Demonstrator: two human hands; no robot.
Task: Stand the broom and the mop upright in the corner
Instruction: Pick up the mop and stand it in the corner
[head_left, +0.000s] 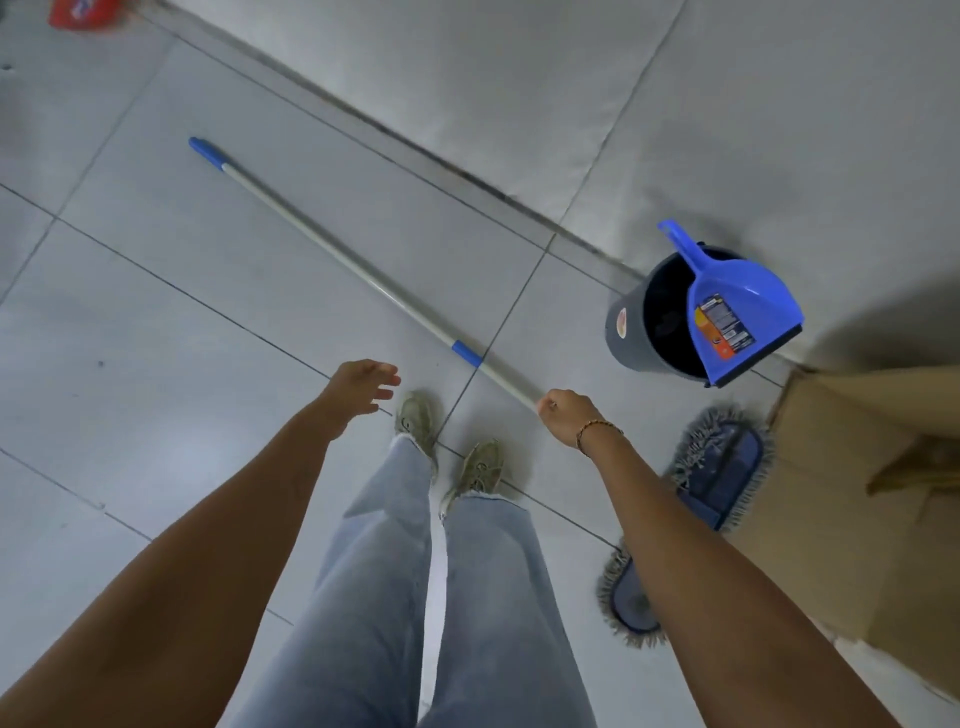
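A mop (343, 257) with a pale handle and blue grip lies slanted across the grey tiled floor (156, 322), its blue-capped end pointing toward the far left and its flat fringed mop head (722, 467) resting on the tiles at the right, beside a cardboard box (841, 499). The right hand (566, 415), a beaded bracelet at the wrist, is closed around the lower part of the handle, just past a blue band. The left hand (358, 387) hangs free above the floor, fingers loosely spread and holding nothing. Below them stand 2 legs in light jeans and pale sneakers (415, 421). Beyond the handle, against the wall, a dark bucket (636, 332) holds a blue dustpan (737, 312). A red object (83, 13), partly out of frame, sits at the far top left.
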